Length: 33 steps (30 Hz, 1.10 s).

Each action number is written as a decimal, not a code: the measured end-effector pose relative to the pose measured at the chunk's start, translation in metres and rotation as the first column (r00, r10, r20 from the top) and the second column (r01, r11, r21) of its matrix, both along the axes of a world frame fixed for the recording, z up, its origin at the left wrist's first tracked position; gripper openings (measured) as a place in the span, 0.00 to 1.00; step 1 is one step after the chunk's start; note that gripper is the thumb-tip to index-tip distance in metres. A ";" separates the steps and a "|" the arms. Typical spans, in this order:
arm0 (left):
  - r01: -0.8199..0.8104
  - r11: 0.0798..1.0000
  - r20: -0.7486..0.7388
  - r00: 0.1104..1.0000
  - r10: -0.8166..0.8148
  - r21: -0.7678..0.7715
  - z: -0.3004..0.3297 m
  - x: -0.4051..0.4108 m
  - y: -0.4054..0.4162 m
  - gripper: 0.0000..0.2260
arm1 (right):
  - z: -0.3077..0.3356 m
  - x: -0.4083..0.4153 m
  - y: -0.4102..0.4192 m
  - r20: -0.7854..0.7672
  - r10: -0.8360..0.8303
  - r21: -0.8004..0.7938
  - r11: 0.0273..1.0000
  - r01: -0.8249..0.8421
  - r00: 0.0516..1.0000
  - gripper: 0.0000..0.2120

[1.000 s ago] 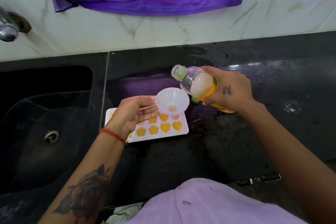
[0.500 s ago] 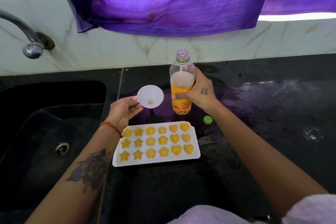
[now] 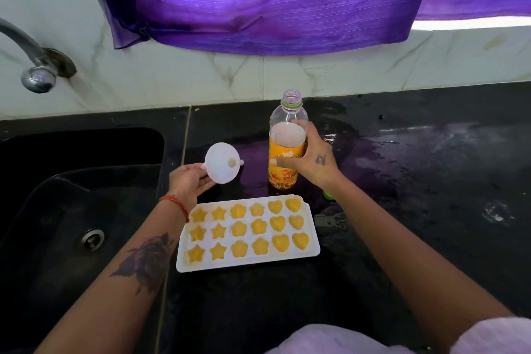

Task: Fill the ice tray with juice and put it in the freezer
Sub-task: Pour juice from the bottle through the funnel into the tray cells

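Nearest the camera we note a pale pink garment (image 3: 339, 339) at the bottom edge, with both forearms reaching forward over the black counter (image 3: 431, 210). Next, a white ice tray (image 3: 250, 263) lies flat on the counter, just right of the sink (image 3: 71, 195); we count eighteen cells in three rows, shaped as stars, flowers and hearts from left to right, all holding yellow juice. Beyond the tray's left end, the left hand (image 3: 188, 182), with a red thread at the wrist, holds a white funnel (image 3: 222, 162) by its rim, fingers curled under it and the wide mouth tilted toward the camera; the funnel is off the counter, apart from tray and bottle. To its right, the right hand (image 3: 309, 159) wraps its fingers and thumb around a juice bottle (image 3: 287, 141) standing upright on the counter behind the tray; the bottle is uncapped, with juice up to roughly its shoulder. A green cap (image 3: 327, 195) shows partly under the right wrist, near the tray's far right corner. Wet patches gleam on the counter to the right. Farther back we record a metal tap (image 3: 34, 66) above the sink, a white marble-look wall (image 3: 287, 77), and a purple cloth (image 3: 258, 0) hanging over it
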<state>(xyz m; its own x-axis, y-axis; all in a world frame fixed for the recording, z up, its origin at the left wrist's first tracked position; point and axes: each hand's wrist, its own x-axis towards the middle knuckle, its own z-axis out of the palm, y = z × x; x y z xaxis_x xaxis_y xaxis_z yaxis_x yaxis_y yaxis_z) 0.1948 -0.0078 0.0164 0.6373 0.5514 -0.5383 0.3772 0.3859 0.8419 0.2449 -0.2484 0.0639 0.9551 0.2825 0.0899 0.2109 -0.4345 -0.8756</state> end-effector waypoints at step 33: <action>0.363 0.541 0.171 0.691 -0.702 0.758 0.086 0.022 -0.100 0.39 | 0.126 -0.003 -0.030 0.325 0.086 -0.217 0.976 -0.014 0.942 0.15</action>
<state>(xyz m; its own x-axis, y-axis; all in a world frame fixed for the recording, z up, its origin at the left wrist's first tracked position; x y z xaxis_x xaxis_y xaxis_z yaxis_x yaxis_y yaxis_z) 0.2169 -0.1074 0.1025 0.9770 0.0996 0.1883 -0.1255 -0.4451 0.8867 0.2417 -0.2783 0.1903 0.8653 0.3755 0.3320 0.4989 -0.5809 -0.6432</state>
